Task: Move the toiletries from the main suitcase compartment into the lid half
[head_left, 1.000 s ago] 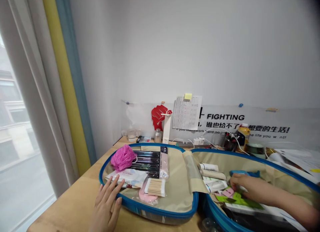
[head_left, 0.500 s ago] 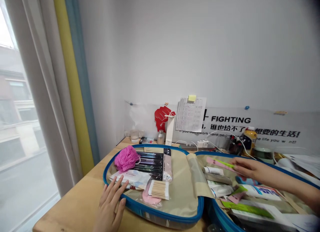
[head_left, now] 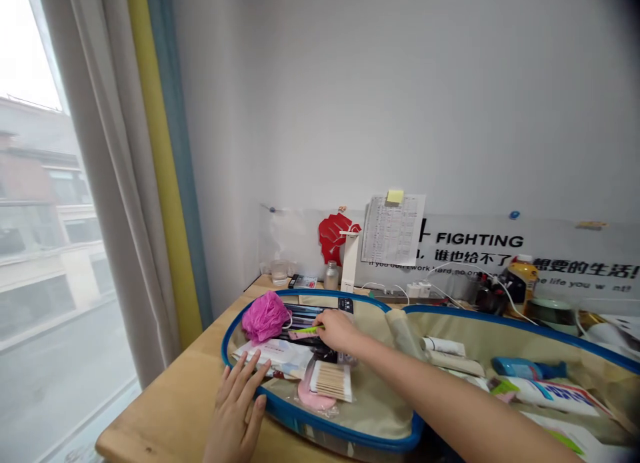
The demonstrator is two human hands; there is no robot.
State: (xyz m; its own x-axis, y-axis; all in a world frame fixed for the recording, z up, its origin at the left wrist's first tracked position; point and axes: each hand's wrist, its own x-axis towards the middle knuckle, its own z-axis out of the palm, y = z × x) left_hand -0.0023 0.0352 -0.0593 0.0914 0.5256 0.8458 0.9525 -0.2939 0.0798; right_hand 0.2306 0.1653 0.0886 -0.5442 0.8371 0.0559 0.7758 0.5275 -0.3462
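Observation:
My right hand (head_left: pixel 336 331) reaches across into the left half of an open blue-rimmed case (head_left: pixel 367 443). It pinches a slim pink-and-green strip (head_left: pixel 303 332), whose exact kind I cannot make out, over a pack of dark-handled toothbrushes (head_left: pixel 300 310). Fingers outstretched, my left hand (head_left: pixel 239 403) lies at the near left rim, its tips by a white soft packet (head_left: pixel 280 358). Beside the strip sits a pink mesh bath puff (head_left: pixel 265 316). A bag of cotton swabs (head_left: pixel 331 381) partly covers a round pink item (head_left: pixel 315 396).
The case's right half holds a toothpaste tube (head_left: pixel 553 395), a blue bottle (head_left: pixel 517 368) and a small white tube (head_left: pixel 443 346). Behind the case stand a small bottle (head_left: pixel 331 275), a white lamp (head_left: pixel 349 262), a power strip (head_left: pixel 385 294) and an orange-labelled bottle (head_left: pixel 521 283). Curtains hang at left.
My right hand has carried the pink-and-green strip leftward from the case's right half to above the toothbrush pack. My left hand stays at the rim. The view has shifted slightly.

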